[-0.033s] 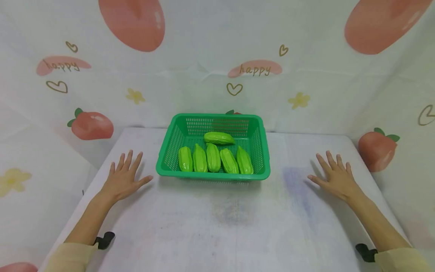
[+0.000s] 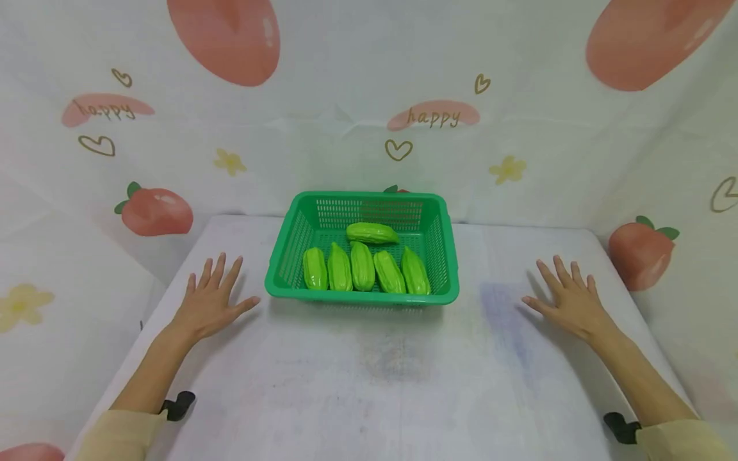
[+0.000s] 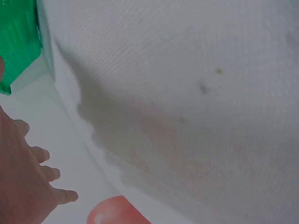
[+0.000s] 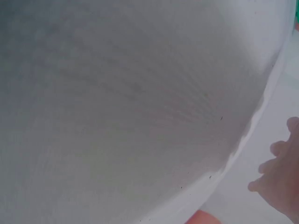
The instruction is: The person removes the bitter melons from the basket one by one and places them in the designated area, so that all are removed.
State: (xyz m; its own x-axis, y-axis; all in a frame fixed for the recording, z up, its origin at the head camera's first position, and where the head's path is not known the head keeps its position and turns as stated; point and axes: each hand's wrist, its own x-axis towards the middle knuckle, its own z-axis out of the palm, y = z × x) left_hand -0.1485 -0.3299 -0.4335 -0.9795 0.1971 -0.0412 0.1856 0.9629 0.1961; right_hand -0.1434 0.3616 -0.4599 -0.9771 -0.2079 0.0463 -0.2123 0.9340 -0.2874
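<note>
A green plastic basket [image 2: 357, 296] with slotted sides sits toward the back of the table. Inside it, several light green, ridged bitter melons [image 2: 362, 266] stand side by side along the front, while one more bitter melon [image 2: 371, 233] lies crosswise behind them. To the left of the basket is my left hand [image 2: 206, 308], palm down, fingers spread, holding nothing. My right hand [image 2: 572, 307] is likewise spread, farther off on the basket's right. Neither hand touches the basket. Each wrist view catches part of its own hand, the left [image 3: 23, 172] and the right [image 4: 282, 177].
A white-covered table [image 2: 323, 384] with faint stains lies under the basket and hands. Behind and beside it hangs a white curtain [image 2: 334, 77] printed with fruit, hearts and flowers. Black straps [image 2: 180, 406] show by the beige sleeves [image 2: 118, 435].
</note>
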